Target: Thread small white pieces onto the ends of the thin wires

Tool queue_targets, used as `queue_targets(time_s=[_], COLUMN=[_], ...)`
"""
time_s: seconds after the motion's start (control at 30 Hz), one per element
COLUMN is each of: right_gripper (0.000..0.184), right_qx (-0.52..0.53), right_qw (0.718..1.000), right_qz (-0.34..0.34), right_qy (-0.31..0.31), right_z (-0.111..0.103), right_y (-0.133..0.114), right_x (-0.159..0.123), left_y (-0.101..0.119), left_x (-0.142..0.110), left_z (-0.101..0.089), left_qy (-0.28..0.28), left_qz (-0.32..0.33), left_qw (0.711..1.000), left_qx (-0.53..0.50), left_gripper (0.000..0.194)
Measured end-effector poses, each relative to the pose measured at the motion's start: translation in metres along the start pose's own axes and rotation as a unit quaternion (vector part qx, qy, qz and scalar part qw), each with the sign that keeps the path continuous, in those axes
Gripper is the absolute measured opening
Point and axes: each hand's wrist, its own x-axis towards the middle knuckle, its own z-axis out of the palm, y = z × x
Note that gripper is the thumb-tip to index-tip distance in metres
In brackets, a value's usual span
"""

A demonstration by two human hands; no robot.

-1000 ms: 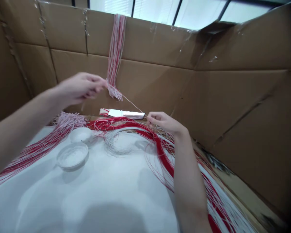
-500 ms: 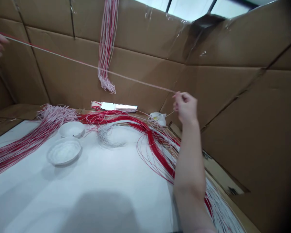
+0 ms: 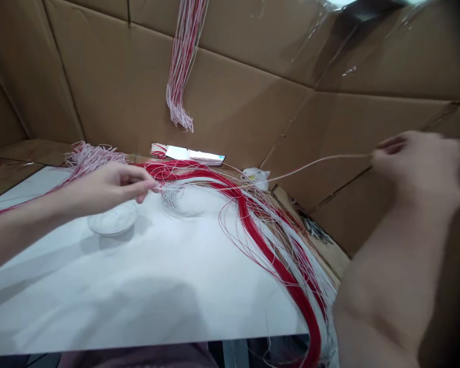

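Observation:
My left hand (image 3: 128, 185) is over the far left part of the white tabletop, its fingertips pinched on a thin pale string. My right hand (image 3: 410, 161), smeared by motion, is raised at the right with its fingers closed on a string (image 3: 318, 160). This string sags leftward from the right hand over the strand bundles and seems to reach the left fingertips. Below it a thick red bundle of strings (image 3: 260, 240) curves along the table's far and right edges, with white strands beside it. Short grey-white strands (image 3: 174, 202) curl near my left fingertips.
A white bowl (image 3: 113, 220) of white stuff stands under my left forearm. A red-and-white tassel of strings (image 3: 184, 66) hangs on the cardboard wall (image 3: 245, 97). Pale string ends (image 3: 94, 155) pile up at the far left. A crumpled white plastic bag (image 3: 256, 178) lies by the wall slot.
My left hand has come in from the upper left, down to the middle of the table. My right hand has moved right, and the string between them has gone from taut to slack. The view has tilted down.

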Motion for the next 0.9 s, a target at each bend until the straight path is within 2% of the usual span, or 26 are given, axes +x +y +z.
queue_targets(time_s=[0.07, 0.17, 0.2, 0.27, 0.3, 0.33, 0.4, 0.5, 0.6, 0.7, 0.9], right_gripper=[0.024, 0.020, 0.019, 0.022, 0.026, 0.030, 0.037, 0.034, 0.028, 0.025, 0.024], right_qx=[0.037, 0.165, 0.215, 0.359, 0.389, 0.411, 0.459, 0.520, 0.553, 0.547, 0.524], right_qw=[0.998, 0.965, 0.938, 0.825, 0.791, 0.777, 0.785, 0.779, 0.775, 0.789, 0.803], right_qz=[-0.017, -0.139, -0.197, -0.316, -0.334, -0.336, -0.257, -0.176, -0.172, -0.178, -0.192], right_qy=[-0.043, -0.147, -0.187, -0.303, -0.332, -0.338, -0.326, -0.303, -0.252, -0.215, -0.210], right_z=[0.023, 0.049, 0.055, 0.063, 0.067, 0.070, 0.078, 0.091, 0.107, 0.124, 0.142], right_y=[-0.041, -0.117, -0.143, -0.190, -0.210, -0.225, -0.247, -0.259, -0.254, -0.237, -0.194], right_x=[-0.024, -0.081, -0.102, -0.145, -0.165, -0.182, -0.209, -0.235, -0.251, -0.267, -0.289], left_y=[0.003, 0.003, 0.002, 0.001, -0.001, -0.003, -0.009, -0.021, -0.029, -0.031, -0.035], left_x=[0.005, 0.012, 0.014, 0.015, 0.016, 0.015, 0.015, 0.014, 0.013, 0.010, -0.003], left_z=[0.023, 0.048, 0.053, 0.058, 0.059, 0.058, 0.054, 0.047, 0.043, 0.045, 0.059], left_qy=[-0.023, -0.030, -0.017, 0.019, 0.036, 0.052, 0.071, 0.068, 0.038, 0.006, -0.032], left_qz=[0.003, 0.024, 0.029, 0.045, 0.052, 0.061, 0.078, 0.088, 0.081, 0.088, 0.119], left_qw=[1.000, 0.998, 0.999, 0.999, 0.998, 0.997, 0.993, 0.987, 0.987, 0.986, 0.982], left_qx=[-0.019, -0.048, -0.043, -0.019, -0.003, 0.015, 0.058, 0.114, 0.135, 0.144, 0.141], left_gripper=[0.037, 0.036, 0.036, 0.034, 0.032, 0.031, 0.028, 0.026, 0.021, 0.019, 0.022])
